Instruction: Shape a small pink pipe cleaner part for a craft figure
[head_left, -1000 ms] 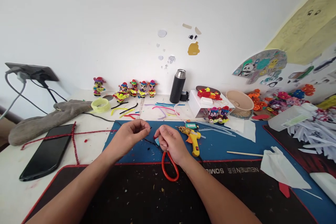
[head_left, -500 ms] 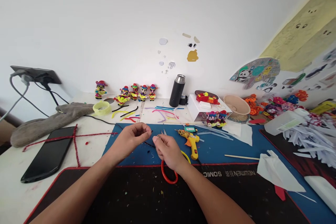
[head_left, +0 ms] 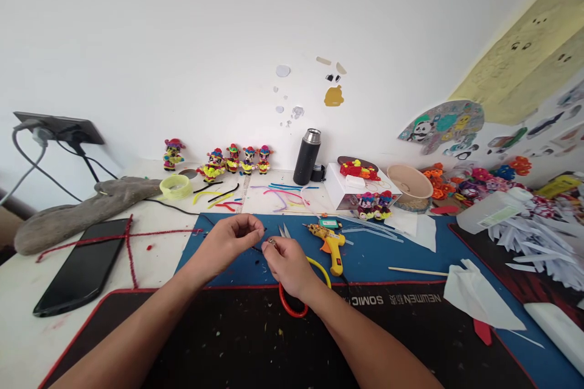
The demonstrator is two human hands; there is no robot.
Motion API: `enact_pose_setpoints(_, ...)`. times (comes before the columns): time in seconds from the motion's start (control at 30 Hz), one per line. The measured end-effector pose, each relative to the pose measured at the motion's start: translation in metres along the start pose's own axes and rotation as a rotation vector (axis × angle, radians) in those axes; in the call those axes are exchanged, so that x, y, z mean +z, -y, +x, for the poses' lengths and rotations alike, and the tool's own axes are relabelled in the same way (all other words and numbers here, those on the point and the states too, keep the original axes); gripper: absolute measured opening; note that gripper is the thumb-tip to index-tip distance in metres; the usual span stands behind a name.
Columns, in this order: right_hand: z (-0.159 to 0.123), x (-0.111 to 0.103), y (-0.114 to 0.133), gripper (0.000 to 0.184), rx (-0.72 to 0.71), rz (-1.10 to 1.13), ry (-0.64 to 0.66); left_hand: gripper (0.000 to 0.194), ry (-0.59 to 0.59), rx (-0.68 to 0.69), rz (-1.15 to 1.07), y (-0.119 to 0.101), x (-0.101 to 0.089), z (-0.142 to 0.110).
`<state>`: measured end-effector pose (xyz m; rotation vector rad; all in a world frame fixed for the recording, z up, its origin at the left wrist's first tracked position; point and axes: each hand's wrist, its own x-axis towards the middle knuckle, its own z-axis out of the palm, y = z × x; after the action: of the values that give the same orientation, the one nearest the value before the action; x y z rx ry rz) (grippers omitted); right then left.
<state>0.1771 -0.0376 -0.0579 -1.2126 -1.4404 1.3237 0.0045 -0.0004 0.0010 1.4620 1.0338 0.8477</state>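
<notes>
My left hand [head_left: 232,242] is closed in a pinch over the blue mat, with a tiny dark bit showing at its fingertips. Just to its right, a small gap away, my right hand [head_left: 288,264] pinches thumb against fingers. Something small shows at those fingertips, too small to name. Scissors lie under my right hand, their blades [head_left: 283,231] pointing away and a red handle loop [head_left: 293,311] and a yellow one [head_left: 325,270] showing around it. A yellow glue gun [head_left: 335,249] rests on the mat to the right.
Pipe-cleaner pieces [head_left: 223,193] and small figures [head_left: 214,165] sit behind my hands. A black flask [head_left: 307,158] stands by a white box [head_left: 335,185]. At left are a phone [head_left: 82,273] and crossed red pipe cleaners [head_left: 129,255]; at right, a tissue [head_left: 479,295].
Both hands keep their pinches near each other. My right hand has shifted very slightly left and turned a little. The whole view has moved slightly.
</notes>
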Motion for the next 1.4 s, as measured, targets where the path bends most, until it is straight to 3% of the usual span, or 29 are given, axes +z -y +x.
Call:
enact_pose_setpoints(0.53,-0.0011,0.0017,0.0026,0.038,0.018,-0.088,-0.009,0.029,0.011,0.007,0.046,0.0009,0.0020,-0.0005)
enact_pose_setpoints(1.4,0.0019,0.0017,-0.0062,0.042,0.036,0.008,-0.005,0.029,0.033,-0.005,0.108,-0.0012,0.0024,-0.0026)
